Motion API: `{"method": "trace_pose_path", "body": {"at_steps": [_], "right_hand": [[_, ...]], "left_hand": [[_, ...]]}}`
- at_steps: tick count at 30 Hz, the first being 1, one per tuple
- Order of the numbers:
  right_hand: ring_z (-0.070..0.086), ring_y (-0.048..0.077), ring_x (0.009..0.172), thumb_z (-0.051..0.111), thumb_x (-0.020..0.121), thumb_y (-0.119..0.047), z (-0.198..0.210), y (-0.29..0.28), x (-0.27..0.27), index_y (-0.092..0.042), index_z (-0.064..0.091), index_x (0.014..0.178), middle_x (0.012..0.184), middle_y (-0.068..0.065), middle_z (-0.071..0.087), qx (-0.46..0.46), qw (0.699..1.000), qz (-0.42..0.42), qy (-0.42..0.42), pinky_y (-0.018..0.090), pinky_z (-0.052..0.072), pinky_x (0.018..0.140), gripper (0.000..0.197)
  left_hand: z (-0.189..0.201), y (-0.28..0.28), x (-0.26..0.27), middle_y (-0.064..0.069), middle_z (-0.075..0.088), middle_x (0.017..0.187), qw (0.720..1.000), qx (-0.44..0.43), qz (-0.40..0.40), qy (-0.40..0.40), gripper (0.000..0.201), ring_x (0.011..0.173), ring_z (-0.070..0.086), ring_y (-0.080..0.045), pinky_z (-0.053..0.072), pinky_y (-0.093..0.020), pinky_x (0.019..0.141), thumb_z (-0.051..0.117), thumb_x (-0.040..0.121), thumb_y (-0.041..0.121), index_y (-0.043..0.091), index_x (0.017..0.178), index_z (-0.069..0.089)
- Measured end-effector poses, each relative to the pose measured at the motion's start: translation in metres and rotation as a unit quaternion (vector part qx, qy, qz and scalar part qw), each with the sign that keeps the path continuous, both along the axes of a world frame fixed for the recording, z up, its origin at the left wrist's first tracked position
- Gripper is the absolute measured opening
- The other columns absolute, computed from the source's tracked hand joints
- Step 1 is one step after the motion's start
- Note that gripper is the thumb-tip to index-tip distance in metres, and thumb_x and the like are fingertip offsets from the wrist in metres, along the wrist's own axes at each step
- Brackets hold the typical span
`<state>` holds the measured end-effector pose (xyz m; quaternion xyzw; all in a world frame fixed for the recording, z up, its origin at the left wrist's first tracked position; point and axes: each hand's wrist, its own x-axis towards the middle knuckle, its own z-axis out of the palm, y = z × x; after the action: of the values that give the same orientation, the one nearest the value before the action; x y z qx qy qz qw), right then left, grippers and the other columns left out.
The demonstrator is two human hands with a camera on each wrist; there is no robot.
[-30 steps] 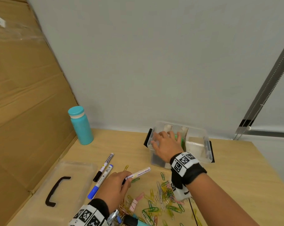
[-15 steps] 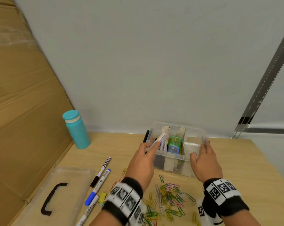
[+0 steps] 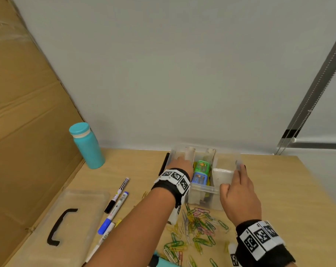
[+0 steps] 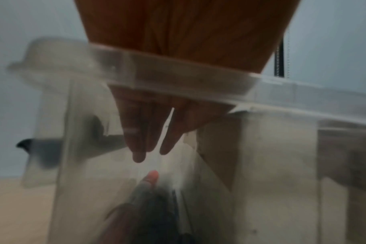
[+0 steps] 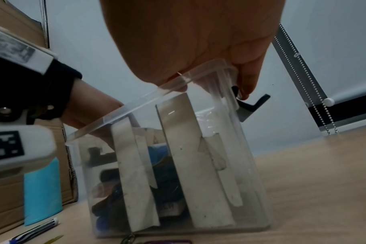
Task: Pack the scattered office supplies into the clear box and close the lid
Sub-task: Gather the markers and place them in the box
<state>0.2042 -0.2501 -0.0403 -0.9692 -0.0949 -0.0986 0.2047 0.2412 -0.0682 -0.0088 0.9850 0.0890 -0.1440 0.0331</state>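
The clear box (image 3: pixel 205 191) stands open at the table's far edge, split by white dividers. My left hand (image 3: pixel 180 162) reaches down into its left compartment. In the left wrist view its fingers (image 4: pixel 138 153) point straight down, apart, above a white marker (image 4: pixel 152 177) with a pink end that lies in the box (image 4: pixel 303 94). My right hand (image 3: pixel 231 178) grips the box's right end, thumb on the front rim (image 5: pixel 115 118) and a finger by the black latch (image 5: pixel 253 104). Green and blue packs (image 3: pixel 201 170) fill the middle compartment.
Coloured paper clips (image 3: pixel 198 226) lie scattered in front of the box. Two markers (image 3: pixel 116 197) lie to the left, a third under my left forearm. The clear lid (image 3: pixel 82 209) with a black handle sits at front left. A teal bottle (image 3: pixel 86 147) stands by the cardboard.
My left hand carried the white marker from the table to the box, lowered it into the left compartment and let it go. My right hand moved from inside the box to its right end.
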Motion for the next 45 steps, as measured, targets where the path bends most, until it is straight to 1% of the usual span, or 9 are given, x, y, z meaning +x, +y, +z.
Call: {"method": "trace_pose_path", "body": {"at_steps": [4, 13, 18, 22, 25, 29, 33, 42, 45], "right_hand": [[0.032, 0.026, 0.136, 0.035, 0.092, -0.029, -0.001, 0.002, 0.001, -0.002, 0.028, 0.144, 0.159, 0.007, 0.012, -0.017, 1.0, -0.006, -0.003, 0.037, 0.047, 0.096, 0.059], [0.035, 0.042, 0.129, 0.031, 0.09, -0.029, -0.009, -0.001, 0.008, -0.005, 0.035, 0.14, 0.155, 0.017, 0.021, -0.015, 1.0, -0.001, -0.008, 0.047, 0.038, 0.102, 0.056], [0.038, 0.045, 0.125, 0.023, 0.085, -0.037, -0.005, -0.001, -0.002, -0.007, 0.036, 0.139, 0.154, 0.016, 0.026, 0.007, 1.0, 0.002, 0.001, 0.052, 0.038, 0.102, 0.063], [0.024, 0.04, 0.136, 0.035, 0.088, -0.032, 0.005, 0.007, -0.02, -0.009, 0.034, 0.137, 0.15, 0.016, 0.028, 0.009, 0.992, 0.03, -0.119, 0.053, 0.016, 0.113, 0.054], [0.044, 0.026, 0.118, 0.048, 0.091, -0.026, 0.021, 0.036, -0.053, -0.012, 0.05, 0.121, 0.125, 0.009, 0.05, 0.014, 0.969, 0.166, -0.183, 0.04, 0.031, 0.104, 0.033], [0.051, 0.003, 0.079, 0.042, 0.092, -0.038, 0.017, 0.078, -0.098, -0.028, 0.053, 0.097, 0.091, -0.014, 0.054, -0.079, 0.922, 0.378, 0.027, 0.017, 0.045, 0.071, 0.015], [0.053, 0.016, 0.084, 0.057, 0.086, -0.046, -0.012, 0.102, -0.121, -0.025, 0.05, 0.103, 0.106, -0.005, 0.056, -0.214, 0.863, 0.408, 0.208, 0.031, 0.047, 0.073, 0.029], [0.049, 0.016, 0.088, 0.055, 0.08, -0.042, -0.029, 0.101, -0.124, -0.026, 0.048, 0.105, 0.11, -0.007, 0.046, -0.204, 0.868, 0.388, 0.232, 0.029, 0.041, 0.066, 0.03], [0.045, 0.013, 0.084, 0.051, 0.083, -0.043, -0.029, 0.1, -0.127, -0.026, 0.046, 0.108, 0.104, -0.008, 0.045, -0.177, 0.878, 0.371, 0.245, 0.025, 0.039, 0.063, 0.031]], "left_hand": [[0.006, 0.002, -0.002, -0.018, 0.059, 0.124, 0.999, -0.043, 0.003, 0.029, 0.031, 0.113, 0.058, -0.033, 0.046, -0.038, 0.093, 0.044, 0.096, 0.011, 0.002, 0.124, 0.054], [0.002, 0.039, -0.147, 0.002, 0.046, 0.138, 0.939, -0.209, 0.0, -0.273, 0.043, 0.123, 0.045, -0.016, 0.038, -0.036, 0.107, 0.04, 0.094, 0.009, 0.021, 0.135, 0.046], [-0.037, 0.094, -0.24, 0.006, 0.052, 0.129, 0.962, -0.159, 0.119, -0.189, 0.031, 0.113, 0.053, -0.013, 0.044, -0.028, 0.096, 0.041, 0.097, 0.02, 0.024, 0.125, 0.055], [-0.05, 0.127, -0.281, 0.008, 0.054, 0.119, 0.969, -0.119, 0.186, -0.11, 0.028, 0.096, 0.058, -0.01, 0.05, -0.026, 0.084, 0.045, 0.096, 0.033, 0.028, 0.121, 0.056], [-0.053, 0.139, -0.286, 0.009, 0.052, 0.111, 0.977, -0.083, 0.191, -0.048, 0.029, 0.084, 0.056, -0.009, 0.046, -0.021, 0.072, 0.045, 0.095, 0.04, 0.03, 0.12, 0.053], [-0.06, 0.141, -0.276, 0.006, 0.054, 0.105, 0.985, -0.04, 0.166, 0.003, 0.032, 0.081, 0.057, -0.012, 0.049, -0.024, 0.073, 0.043, 0.094, 0.042, 0.028, 0.122, 0.05], [-0.066, 0.141, -0.268, 0.003, 0.059, 0.105, 0.988, -0.025, 0.15, 0.021, 0.035, 0.082, 0.058, -0.013, 0.051, -0.026, 0.077, 0.045, 0.094, 0.039, 0.023, 0.125, 0.048], [-0.043, 0.156, -0.247, -0.002, 0.048, 0.1, 0.967, -0.161, 0.175, -0.096, 0.019, 0.066, 0.056, -0.02, 0.045, -0.03, 0.059, 0.04, 0.096, 0.034, 0.017, 0.105, 0.04], [-0.046, 0.164, -0.228, -0.006, 0.046, 0.107, 0.96, -0.176, 0.194, -0.1, 0.018, 0.072, 0.058, -0.025, 0.049, -0.036, 0.067, 0.039, 0.096, 0.03, 0.015, 0.106, 0.039]]}}
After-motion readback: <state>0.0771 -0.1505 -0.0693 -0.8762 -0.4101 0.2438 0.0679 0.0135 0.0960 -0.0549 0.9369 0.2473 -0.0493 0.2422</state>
